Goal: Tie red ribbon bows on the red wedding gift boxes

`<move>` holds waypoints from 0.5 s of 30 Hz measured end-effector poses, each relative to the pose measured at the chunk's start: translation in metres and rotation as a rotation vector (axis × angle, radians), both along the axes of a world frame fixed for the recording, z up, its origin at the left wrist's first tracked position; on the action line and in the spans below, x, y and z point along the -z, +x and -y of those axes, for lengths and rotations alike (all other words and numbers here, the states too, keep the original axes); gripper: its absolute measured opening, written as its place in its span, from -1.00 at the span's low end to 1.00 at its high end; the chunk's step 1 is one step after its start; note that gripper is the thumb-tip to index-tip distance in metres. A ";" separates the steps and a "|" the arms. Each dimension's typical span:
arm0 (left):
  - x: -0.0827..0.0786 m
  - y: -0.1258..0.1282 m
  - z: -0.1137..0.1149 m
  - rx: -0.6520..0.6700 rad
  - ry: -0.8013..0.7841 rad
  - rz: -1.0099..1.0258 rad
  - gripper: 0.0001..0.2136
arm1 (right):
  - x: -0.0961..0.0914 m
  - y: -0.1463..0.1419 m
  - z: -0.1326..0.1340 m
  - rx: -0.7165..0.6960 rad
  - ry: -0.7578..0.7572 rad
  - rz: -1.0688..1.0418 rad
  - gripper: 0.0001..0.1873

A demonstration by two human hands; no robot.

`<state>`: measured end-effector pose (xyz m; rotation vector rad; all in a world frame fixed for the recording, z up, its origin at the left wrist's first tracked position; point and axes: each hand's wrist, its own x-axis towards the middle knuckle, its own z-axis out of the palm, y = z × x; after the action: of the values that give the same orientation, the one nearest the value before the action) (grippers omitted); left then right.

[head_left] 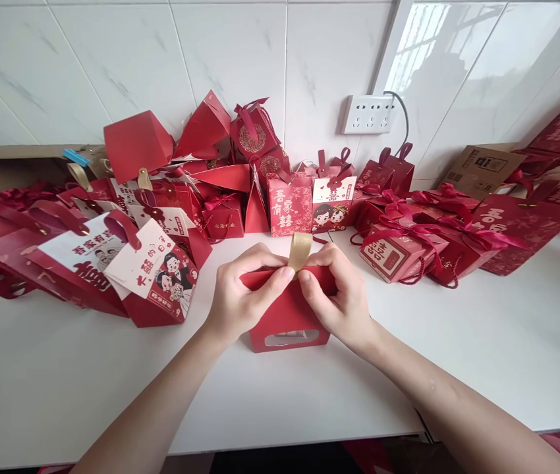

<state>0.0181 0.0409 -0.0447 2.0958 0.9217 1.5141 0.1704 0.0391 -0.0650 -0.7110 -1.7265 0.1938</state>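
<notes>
A red gift box (282,319) with an oval cut-out window low on its near side stands upright on the white table in front of me. From its top rises a loop of gold ribbon (300,250). My left hand (250,289) pinches the box's top edge just left of the ribbon's base, thumb toward me. On the other side, my right hand (342,293) grips the same edge, its thumb close beside the left one. Both sets of fingers are closed, and those behind the box are partly hidden.
Red and white gift boxes (154,276) with ribbon loops crowd the left. More red boxes (228,217) are heaped along the tiled wall. Bow-tied boxes (403,247) and a brown carton (480,171) stand to the right. A power socket (367,114) is on the wall.
</notes>
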 end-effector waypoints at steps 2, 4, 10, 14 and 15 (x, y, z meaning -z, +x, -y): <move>0.000 0.000 0.000 -0.020 0.025 -0.012 -0.89 | 0.001 0.000 0.000 -0.008 0.028 0.011 -0.91; 0.001 0.000 -0.001 -0.051 0.040 -0.016 -0.90 | 0.002 0.000 0.000 -0.010 0.066 0.024 -0.88; 0.003 0.000 -0.002 -0.069 0.034 0.010 -0.88 | 0.004 0.000 -0.001 -0.027 0.105 0.021 -0.84; 0.005 0.001 -0.002 0.000 0.007 0.069 -0.95 | 0.005 0.000 -0.002 -0.036 0.095 0.011 -0.82; 0.006 0.002 -0.002 0.013 0.004 0.083 -0.95 | 0.005 0.000 -0.002 -0.033 0.091 0.011 -0.82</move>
<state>0.0197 0.0432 -0.0506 2.0213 0.8739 1.5854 0.1706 0.0410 -0.0698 -0.6179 -1.7472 0.1332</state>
